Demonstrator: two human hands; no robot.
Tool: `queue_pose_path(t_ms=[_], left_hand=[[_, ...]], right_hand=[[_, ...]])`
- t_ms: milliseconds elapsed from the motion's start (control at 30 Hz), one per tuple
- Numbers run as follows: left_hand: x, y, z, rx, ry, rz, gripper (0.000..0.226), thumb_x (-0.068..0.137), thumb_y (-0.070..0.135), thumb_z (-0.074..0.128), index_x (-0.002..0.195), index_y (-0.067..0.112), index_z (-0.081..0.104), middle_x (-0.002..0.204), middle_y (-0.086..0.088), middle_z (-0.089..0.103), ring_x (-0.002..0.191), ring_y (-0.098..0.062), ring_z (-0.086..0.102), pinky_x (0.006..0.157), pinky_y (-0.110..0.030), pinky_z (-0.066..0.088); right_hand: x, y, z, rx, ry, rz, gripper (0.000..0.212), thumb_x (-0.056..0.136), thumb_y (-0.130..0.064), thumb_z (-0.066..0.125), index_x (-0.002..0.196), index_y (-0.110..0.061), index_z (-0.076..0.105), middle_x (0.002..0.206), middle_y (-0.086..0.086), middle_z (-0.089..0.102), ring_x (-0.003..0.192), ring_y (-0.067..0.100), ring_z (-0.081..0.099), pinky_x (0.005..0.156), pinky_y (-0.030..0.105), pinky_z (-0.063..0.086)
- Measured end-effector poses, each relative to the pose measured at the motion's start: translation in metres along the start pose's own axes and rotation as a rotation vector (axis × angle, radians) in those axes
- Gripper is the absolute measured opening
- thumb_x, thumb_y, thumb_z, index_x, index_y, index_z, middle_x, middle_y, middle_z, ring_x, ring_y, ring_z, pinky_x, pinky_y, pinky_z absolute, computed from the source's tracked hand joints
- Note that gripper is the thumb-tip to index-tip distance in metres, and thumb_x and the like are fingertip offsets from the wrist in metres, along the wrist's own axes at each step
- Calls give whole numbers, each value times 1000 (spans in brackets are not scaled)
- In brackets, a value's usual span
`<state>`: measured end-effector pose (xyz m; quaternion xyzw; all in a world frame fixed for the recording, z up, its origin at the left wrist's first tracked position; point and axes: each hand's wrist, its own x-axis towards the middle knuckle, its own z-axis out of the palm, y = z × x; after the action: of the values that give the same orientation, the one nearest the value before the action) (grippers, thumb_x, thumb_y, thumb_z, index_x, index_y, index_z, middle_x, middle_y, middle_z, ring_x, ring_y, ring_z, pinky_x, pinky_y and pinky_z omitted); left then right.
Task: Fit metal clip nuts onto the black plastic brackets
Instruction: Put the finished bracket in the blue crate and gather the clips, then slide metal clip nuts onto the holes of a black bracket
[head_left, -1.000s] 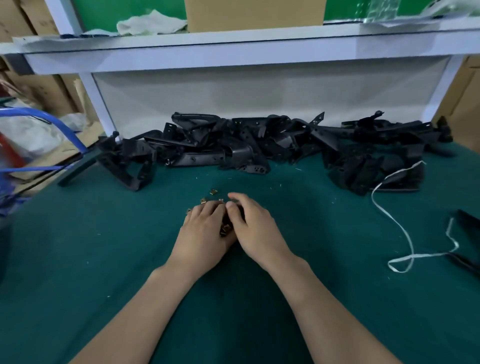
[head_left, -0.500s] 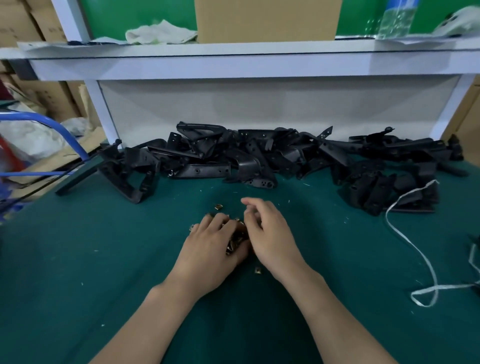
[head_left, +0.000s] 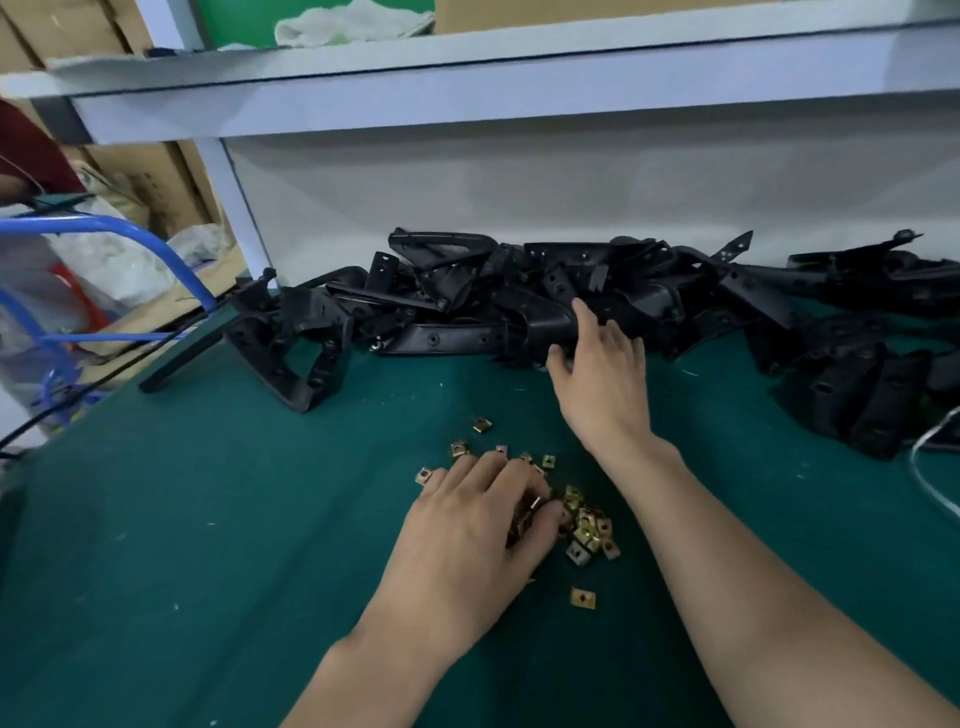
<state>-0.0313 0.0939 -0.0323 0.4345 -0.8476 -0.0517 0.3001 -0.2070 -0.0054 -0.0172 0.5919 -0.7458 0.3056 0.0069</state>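
We are looking down at a workbench covered by a dark green mat (head_left: 208, 545) that is filling most of the view. A pale shelf (head_left: 519, 73) is running across above it, with a white back panel (head_left: 519, 192) standing beneath. Cardboard boxes (head_left: 156, 182) and a blue tubular frame (head_left: 150, 244) are crowding the room on the left. The black plastic brackets (head_left: 467, 306) are lying heaped along the far edge of the mat, against the panel. Our right hand (head_left: 605, 384) is resting on that heap, fingers laid fairly straight over one bracket and thumb at its near edge. Our left hand (head_left: 467, 535) is lying palm down nearer us, fingers curling round some of the brass-coloured clip nuts (head_left: 587, 525), which are sitting scattered mid-mat. A single nut (head_left: 583, 597) is lying just apart.
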Motion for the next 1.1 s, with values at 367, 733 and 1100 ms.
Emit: queue_pose_path(t_ms=[367,733,1100], left_hand=[[1,2,1,-26,37,-4,18,95,40,56,96,24,64,91,13,62,87,-11,59,72,-28,49],[0,-5,6,-40,52,6,21,97,47,49,97,29,59,94,17,60,87,-7,57,71,-21,44],[-2,-3,-2,-21,57,21,23,96,48,49,99,28,61,96,18,64,85,-5,61,67,-19,38]], right_hand=[[-1,-2,8,-67,17,-9,49,104,-40,42,148,-16,43,141,13,47,133,32,41,119,48,21],[-3,1,1,371,198,44,20,100,-31,51,107,-16,61,101,3,66,99,17,60,93,34,47],[-25,0,-123,1339,419,250,12,87,-33,72,86,-26,62,82,-11,68,80,5,63,90,31,53]])
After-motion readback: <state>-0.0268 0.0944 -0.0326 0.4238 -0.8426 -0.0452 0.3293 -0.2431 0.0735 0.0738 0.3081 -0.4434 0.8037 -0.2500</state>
